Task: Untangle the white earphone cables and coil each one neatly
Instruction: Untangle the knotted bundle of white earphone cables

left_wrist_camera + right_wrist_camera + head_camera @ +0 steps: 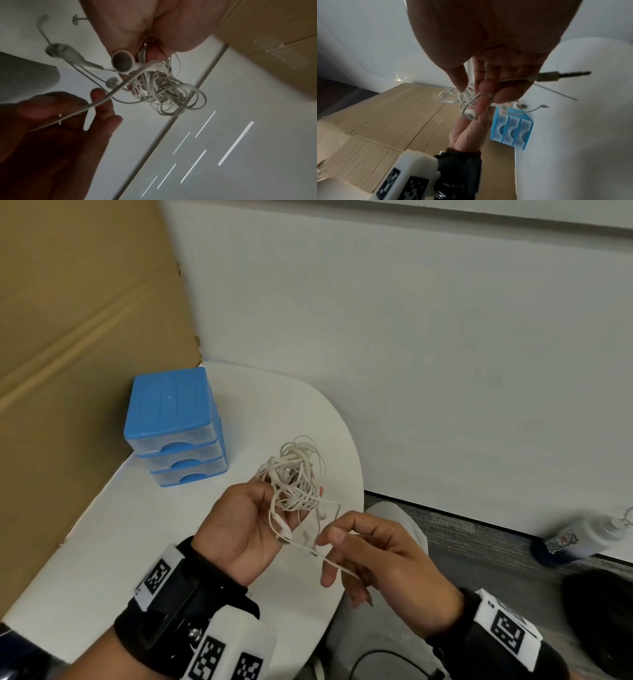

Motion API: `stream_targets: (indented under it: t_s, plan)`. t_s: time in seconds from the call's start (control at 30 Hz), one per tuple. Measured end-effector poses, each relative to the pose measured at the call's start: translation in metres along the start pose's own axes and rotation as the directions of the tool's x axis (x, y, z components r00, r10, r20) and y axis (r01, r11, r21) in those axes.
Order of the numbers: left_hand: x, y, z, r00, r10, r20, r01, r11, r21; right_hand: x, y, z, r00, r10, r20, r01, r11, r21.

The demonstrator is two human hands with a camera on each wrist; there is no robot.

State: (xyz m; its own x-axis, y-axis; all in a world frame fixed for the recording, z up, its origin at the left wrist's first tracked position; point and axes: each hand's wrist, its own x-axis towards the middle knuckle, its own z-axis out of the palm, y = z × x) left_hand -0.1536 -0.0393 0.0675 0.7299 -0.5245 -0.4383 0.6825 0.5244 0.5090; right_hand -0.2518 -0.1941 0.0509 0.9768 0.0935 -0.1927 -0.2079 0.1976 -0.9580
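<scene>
A: Why is the tangle of white earphone cables held up off the table?

B: The left hand clutches the bundle as an anchor, I'd judge, so the right hand can pinch one strand by the jack plug and draw it free.

A: And the blue drawer unit?

B: Three drawers, all closed; contents can't be told.

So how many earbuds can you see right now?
3 in the left wrist view: one against the left hand, one dangling farther out, one smaller beneath them. More may be hidden inside the tangle.
</scene>
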Motion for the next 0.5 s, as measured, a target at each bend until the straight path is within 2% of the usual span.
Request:
stream_targets:
  t_s: [0.13,0.3,0.5]
  plan:
    - [0.0,0.003,-0.001,1.0,0.025,-0.012,-0.025,1.0,-0.014,0.0,0.004,-0.003,0.998,0.002,0.064,0.002,0.997,-0.072]
    - [0.003,0.005,-0.003,0.997,0.069,-0.028,-0.07,0.997,-0.036,0.001,0.014,-0.009,0.989,0.101,0.105,-0.083,0.983,-0.161]
    - [0.006,0.014,-0.006,0.992,0.1,-0.073,-0.103,0.993,-0.049,0.006,0.005,-0.012,0.974,0.219,0.061,-0.22,0.975,0.015]
